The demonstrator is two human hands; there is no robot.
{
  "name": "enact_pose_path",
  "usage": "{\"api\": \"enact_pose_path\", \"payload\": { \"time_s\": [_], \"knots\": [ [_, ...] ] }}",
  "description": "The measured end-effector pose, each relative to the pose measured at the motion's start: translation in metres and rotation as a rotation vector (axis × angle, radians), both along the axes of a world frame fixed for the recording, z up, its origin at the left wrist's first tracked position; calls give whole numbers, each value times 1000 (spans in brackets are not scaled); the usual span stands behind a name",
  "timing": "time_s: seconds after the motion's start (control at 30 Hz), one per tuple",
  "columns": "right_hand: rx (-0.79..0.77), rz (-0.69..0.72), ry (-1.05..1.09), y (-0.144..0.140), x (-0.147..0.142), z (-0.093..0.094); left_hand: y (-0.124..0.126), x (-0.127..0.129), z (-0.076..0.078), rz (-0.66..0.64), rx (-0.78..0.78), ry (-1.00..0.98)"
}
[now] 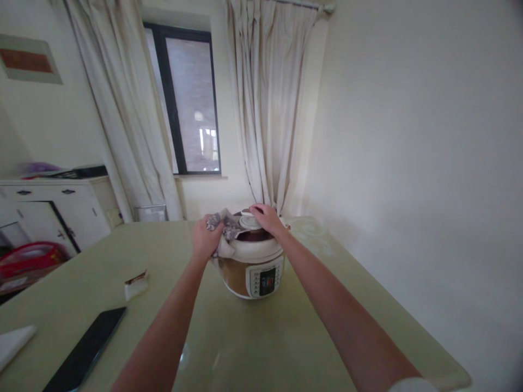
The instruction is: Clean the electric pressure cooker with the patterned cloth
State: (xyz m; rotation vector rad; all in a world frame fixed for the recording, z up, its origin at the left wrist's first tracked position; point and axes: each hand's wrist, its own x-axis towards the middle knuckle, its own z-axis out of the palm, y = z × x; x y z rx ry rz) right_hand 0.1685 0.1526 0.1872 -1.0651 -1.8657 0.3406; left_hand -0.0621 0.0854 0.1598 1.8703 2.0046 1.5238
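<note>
A brown and white electric pressure cooker (252, 272) stands on the pale green table (253, 343), its control panel facing me. My left hand (205, 238) grips a crumpled grey cloth (226, 228) pressed against the left side of the cooker's lid. On top of the lid rests my right hand (267, 216), fingers over the white knob in its middle.
A dark phone (87, 348) lies near the table's front left, with a small wrapper (136, 284) beyond it and a white paper (14, 343) at the left edge. A white cabinet (53, 209) and a red basket (30, 258) are left. Curtains and a window stand behind.
</note>
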Motion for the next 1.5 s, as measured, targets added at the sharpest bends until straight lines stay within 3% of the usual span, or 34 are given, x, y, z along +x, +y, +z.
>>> {"api": "enact_pose_path", "payload": {
  "time_s": [0.07, 0.13, 0.3, 0.4, 0.47, 0.57, 0.63, 0.7, 0.77, 0.83, 0.9, 0.93, 1.0, 1.1, 1.17, 1.27, 1.37, 1.5],
  "knots": [
    [8, -11, 10, 0, -1, 1, -26, 15, -10, 35, 112, 147],
    [12, -19, 20, 0, -1, 2, -52, 33, -30, 3, 230, 271],
    [11, -20, 31, -3, 0, 3, -94, 63, -119, -296, 523, 539],
    [6, -25, 29, -3, 1, 3, -104, 63, -167, -267, 482, 453],
    [12, -33, 20, -4, 1, 3, -107, 59, -183, -211, 381, 318],
    [34, -37, 7, -4, 0, 4, -106, 52, -179, -167, 291, 105],
    [41, -37, -1, -3, -1, 3, -98, 49, -156, -118, 345, -15],
    [40, -32, -10, -2, -1, 2, -86, 49, -119, -86, 443, -50],
    [42, -17, -18, 1, -1, -1, -75, 53, -74, -142, 464, 64],
    [36, 19, -26, 6, 0, -3, -66, 61, -30, -200, 349, 289],
    [9, 63, -33, 10, 1, -4, -64, 73, -3, -223, 269, 499],
    [-8, 78, -32, 11, 1, -4, -65, 79, 2, -267, 261, 598],
    [-28, 88, -19, 12, 1, -4, -69, 91, -6, -424, 321, 771],
    [-36, 89, 2, 10, 1, -4, -76, 109, -46, -655, 503, 956],
    [-40, 90, 0, 8, 1, -5, -80, 120, -72, -670, 570, 1019],
    [-40, 82, -11, 6, 2, -4, -83, 129, -97, -575, 621, 1073],
    [-39, 73, -21, 4, 2, -4, -86, 123, -115, -608, 650, 1162],
    [-46, 60, -22, 2, 3, -2, -89, 85, -139, -895, 639, 1136]
  ]
}}
